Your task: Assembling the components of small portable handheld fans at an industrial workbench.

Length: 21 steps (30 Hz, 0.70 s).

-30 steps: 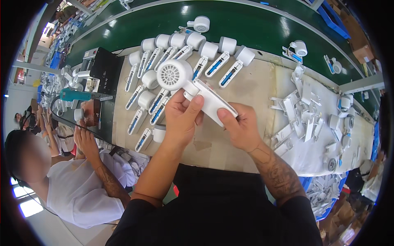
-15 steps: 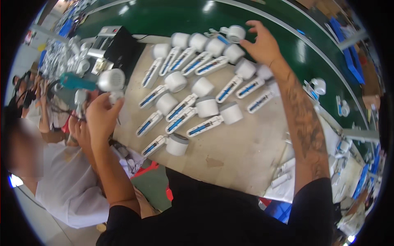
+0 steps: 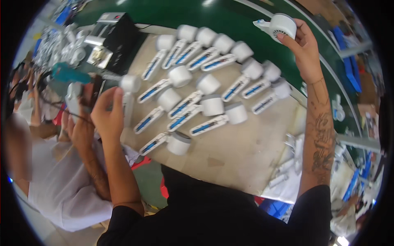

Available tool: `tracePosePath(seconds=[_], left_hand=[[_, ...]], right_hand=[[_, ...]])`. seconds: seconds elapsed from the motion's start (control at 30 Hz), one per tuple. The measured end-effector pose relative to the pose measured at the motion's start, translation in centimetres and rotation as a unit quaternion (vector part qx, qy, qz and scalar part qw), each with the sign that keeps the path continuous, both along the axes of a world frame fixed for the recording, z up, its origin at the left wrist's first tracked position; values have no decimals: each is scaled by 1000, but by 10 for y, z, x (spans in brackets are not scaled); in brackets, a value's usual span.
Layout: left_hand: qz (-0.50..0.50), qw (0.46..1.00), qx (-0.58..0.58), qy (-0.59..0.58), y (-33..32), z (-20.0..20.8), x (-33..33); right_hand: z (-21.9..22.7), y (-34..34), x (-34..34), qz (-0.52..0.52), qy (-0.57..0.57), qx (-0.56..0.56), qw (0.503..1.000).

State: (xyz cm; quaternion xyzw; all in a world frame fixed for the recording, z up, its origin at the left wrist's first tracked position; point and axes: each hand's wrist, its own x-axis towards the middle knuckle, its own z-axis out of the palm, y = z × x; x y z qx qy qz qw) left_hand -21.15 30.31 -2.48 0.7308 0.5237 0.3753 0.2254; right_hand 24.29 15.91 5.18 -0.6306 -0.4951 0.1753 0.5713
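My right hand (image 3: 304, 45) is raised beyond the table's far right corner, closed on a white hair dryer (image 3: 283, 26). The dryer's round vented end shows beside my thumb. At the table's left edge my left hand (image 3: 107, 110) has bent fingers, with a gap between thumb and forefinger. Just right of it is another white hair dryer (image 3: 130, 83); whether the fingers touch it I cannot tell. Several hair dryers (image 3: 213, 105) lie in rows on the table (image 3: 230, 160), their handles open with blue parts showing inside.
A co-worker in a white shirt (image 3: 69, 184) sits at the left, a hand (image 3: 82, 133) close to mine. A teal power tool (image 3: 69, 74) and a black box-shaped machine (image 3: 117, 39) stand beyond. Loose white parts (image 3: 283, 172) lie at the right edge. A green belt (image 3: 164, 14) runs behind.
My right hand has moved right and taken up a hair dryer from the green belt. My left hand has shifted slightly; the dryer near it now sits farther right, at the table's left edge.
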Motion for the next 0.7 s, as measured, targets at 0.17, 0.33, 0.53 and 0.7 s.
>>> tracePosePath(seconds=[0.17,0.33,0.53,0.7], left_hand=[[-261,898,-158,-317,-65,48,109],[-479,581,-553,-357,-131,33,191],[-452,444,-649,-420,-190,40,184],[-486,607,-537,-328,-209,59,174]], right_hand=[[34,-81,-51,3,167,31,985],[32,-135,-108,35,269,33,962],[22,-176,-117,-35,243,63,967],[27,-182,-120,28,236,80,968]])
